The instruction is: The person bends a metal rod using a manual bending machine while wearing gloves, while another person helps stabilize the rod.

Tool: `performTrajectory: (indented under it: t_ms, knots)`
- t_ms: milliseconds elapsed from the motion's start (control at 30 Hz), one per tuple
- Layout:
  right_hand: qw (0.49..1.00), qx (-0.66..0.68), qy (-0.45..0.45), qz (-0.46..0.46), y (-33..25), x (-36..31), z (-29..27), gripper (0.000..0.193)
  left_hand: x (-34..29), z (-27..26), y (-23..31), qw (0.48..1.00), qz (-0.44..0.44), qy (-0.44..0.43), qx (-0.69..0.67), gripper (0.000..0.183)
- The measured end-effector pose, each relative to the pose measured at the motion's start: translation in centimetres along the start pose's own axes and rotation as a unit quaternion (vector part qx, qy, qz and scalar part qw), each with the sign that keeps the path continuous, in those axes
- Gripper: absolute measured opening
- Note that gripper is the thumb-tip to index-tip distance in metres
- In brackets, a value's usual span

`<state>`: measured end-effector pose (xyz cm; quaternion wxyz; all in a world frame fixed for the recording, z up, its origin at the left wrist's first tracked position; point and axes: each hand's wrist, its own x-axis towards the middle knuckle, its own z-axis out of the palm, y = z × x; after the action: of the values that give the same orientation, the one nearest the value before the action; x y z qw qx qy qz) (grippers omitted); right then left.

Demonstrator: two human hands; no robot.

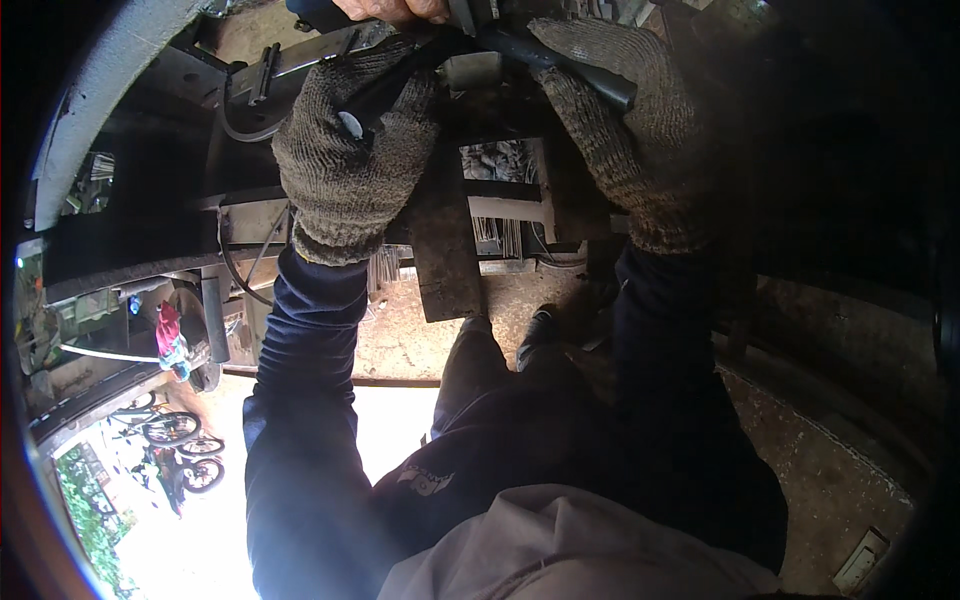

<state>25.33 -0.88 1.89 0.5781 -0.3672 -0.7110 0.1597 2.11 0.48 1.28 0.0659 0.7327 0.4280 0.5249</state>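
Observation:
Both my hands wear grey knitted work gloves and are raised at the top of the view. My left hand (350, 160) is closed round a dark handle (400, 72) with a pale round end showing by the palm. A second dark, tube-like handle (560, 66) lies in the grip of my right hand (640, 130), its blunt end between thumb and fingers. The two handles slant inward and come close together at the top centre; the kind of tool is not clear. Beyond them, another person's bare hand (392, 9) is near a small upright metal piece (462, 16).
Below the handles stands a dark metal frame with a flat upright plate (446, 262). Bundles of thin rods (500, 236) lie within it. To the left are a metal rail (290, 62), a red cloth (168, 330) and bicycles (185, 440) outside in bright light.

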Motion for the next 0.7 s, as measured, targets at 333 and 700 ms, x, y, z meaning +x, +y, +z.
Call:
performTrajectory:
  t_ms: [333,700]
  knots:
    - [0.999,-0.027,0.002,-0.036,0.4,0.0,0.0,0.03,0.1,-0.2,-0.2,1.0,0.006,-0.016,0.005,0.036]
    - [1.0,-0.001,0.002,-0.025,0.0,0.2,0.0,0.026,0.1,-0.1,-0.2,1.0,0.004,-0.007,-0.001,0.033]
